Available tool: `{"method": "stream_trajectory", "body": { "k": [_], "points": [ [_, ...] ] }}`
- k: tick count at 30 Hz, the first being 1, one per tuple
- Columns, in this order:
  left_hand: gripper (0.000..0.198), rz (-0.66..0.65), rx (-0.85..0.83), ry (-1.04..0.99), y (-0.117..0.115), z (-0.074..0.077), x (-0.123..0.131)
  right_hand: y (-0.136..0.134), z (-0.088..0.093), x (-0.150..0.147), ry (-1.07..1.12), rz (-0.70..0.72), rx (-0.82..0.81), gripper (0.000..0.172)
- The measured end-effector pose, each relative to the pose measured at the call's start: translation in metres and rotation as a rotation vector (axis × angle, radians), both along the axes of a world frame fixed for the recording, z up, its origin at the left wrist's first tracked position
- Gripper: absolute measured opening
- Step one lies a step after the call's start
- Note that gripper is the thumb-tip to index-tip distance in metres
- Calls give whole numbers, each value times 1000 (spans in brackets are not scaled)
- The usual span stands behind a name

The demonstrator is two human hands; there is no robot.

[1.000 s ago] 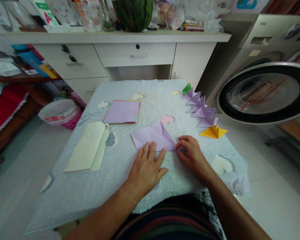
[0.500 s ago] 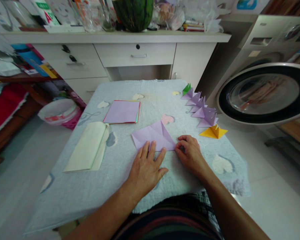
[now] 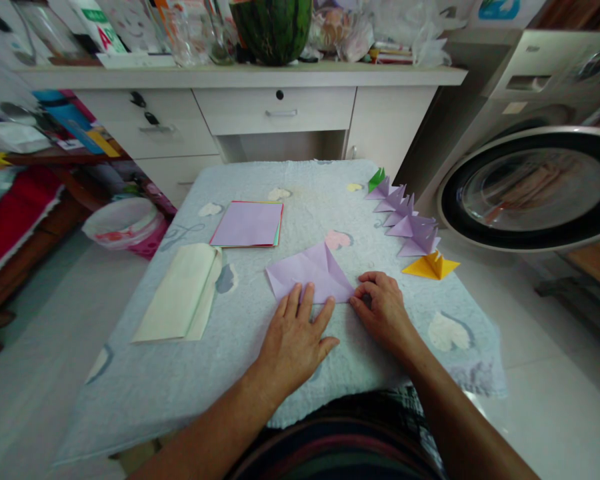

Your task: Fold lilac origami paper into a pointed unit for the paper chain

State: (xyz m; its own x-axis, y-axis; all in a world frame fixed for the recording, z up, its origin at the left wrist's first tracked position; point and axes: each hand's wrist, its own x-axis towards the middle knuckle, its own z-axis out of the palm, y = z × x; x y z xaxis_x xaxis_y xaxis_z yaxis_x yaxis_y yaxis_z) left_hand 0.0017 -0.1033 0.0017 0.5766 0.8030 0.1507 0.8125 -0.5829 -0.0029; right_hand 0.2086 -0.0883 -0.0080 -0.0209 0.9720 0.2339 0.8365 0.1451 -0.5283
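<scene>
A sheet of purple origami paper [image 3: 310, 272], partly folded, lies on the cloth-covered table in front of me. My left hand [image 3: 300, 333] rests flat on its near edge with the fingers spread. At the sheet's right corner, my right hand [image 3: 377, 300] has thumb and forefinger pinched together on the paper. Beyond the left hand is a square stack of coloured paper [image 3: 247, 224] with a purple sheet on top. On the right stands a row of folded purple paper pieces [image 3: 400, 212], with a green folded piece [image 3: 377, 179] behind and a yellow folded piece [image 3: 433, 266] in front.
A folded pale green paper [image 3: 177, 293] lies on the left of the table [image 3: 180, 393]. Behind is a white cabinet [image 3: 275, 110] with a watermelon [image 3: 273, 30] on top. A washing machine [image 3: 525, 180] stands open at right, a lined pink bin [image 3: 125, 227] at left.
The view has shifted slightly, so everything sits a little further right in the picture. Both hands stay in the same places on the purple paper.
</scene>
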Motion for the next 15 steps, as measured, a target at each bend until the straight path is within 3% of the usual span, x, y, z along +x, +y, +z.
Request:
{"method": "stream_trajectory", "body": {
  "k": [15],
  "points": [
    [64, 5, -12, -10, 0, 2, 0, 0, -1, 1, 15, -14, 4, 8]
  ]
}}
